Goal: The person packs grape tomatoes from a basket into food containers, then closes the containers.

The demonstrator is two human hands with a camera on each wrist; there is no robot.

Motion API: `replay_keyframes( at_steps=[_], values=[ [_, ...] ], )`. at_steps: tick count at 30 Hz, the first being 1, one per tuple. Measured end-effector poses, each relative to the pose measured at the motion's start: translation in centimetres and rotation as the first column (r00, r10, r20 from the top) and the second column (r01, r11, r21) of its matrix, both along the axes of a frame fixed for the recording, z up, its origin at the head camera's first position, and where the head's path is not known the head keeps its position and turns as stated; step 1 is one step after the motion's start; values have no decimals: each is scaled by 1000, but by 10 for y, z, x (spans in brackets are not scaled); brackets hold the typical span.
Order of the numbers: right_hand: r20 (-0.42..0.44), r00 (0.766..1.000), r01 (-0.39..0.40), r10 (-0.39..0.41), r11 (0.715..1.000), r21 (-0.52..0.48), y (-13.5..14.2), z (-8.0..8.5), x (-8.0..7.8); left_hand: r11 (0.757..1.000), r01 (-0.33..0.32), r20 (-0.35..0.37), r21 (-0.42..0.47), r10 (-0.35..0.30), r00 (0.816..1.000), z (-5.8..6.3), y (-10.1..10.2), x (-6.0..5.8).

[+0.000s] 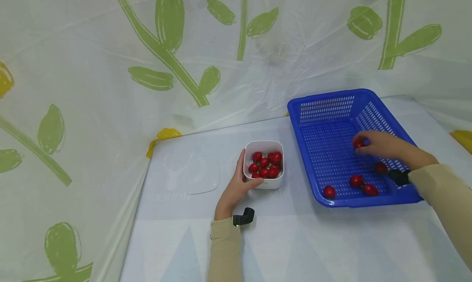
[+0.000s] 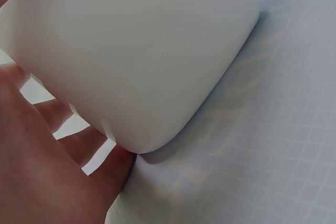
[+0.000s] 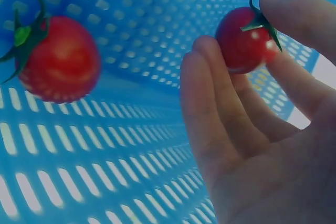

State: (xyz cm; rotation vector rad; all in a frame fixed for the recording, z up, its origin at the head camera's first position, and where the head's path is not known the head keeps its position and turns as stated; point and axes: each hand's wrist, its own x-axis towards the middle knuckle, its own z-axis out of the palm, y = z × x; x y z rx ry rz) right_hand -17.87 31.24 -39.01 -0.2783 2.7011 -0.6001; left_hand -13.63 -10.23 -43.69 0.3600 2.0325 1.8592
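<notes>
My left hand (image 1: 237, 188) grips a small white square tub (image 1: 271, 184), its fingers along the left wall and its thumb across the front. Several red cherry tomatoes (image 1: 263, 162) lie inside the tub. In the left wrist view, the tub's side (image 2: 147, 61) bears dark lettering, partly cut off. My right hand (image 1: 383, 145) is inside a blue slotted basket (image 1: 324, 141). It pinches a cherry tomato (image 3: 244, 40) with a green stem between thumb and fingers. Another cherry tomato (image 3: 65, 59) rests in the basket near that hand.
More loose tomatoes (image 1: 329, 192) lie at the basket's near end. A clear flat lid (image 1: 203, 174) lies on the white table (image 1: 269, 241), left of the tub. Behind the table hangs a pale sheet (image 1: 258, 81) printed with green leaves.
</notes>
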Motion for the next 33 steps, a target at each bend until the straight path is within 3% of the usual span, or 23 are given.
replay_keyframes(
  at_steps=[11,25,33],
  values=[
    [-90,996,11,-16,998,-57,-14,25,14,1000,3,1,6,-3,1000,-2,0,0],
    [-197,980,4,-38,985,-170,-52,51,41,1000,1,-9,13,-1,1000,1,1,-3],
    [-263,962,-6,-81,950,-312,-80,62,55,1000,-3,-7,23,3,1000,-1,1,-1]
  ],
)
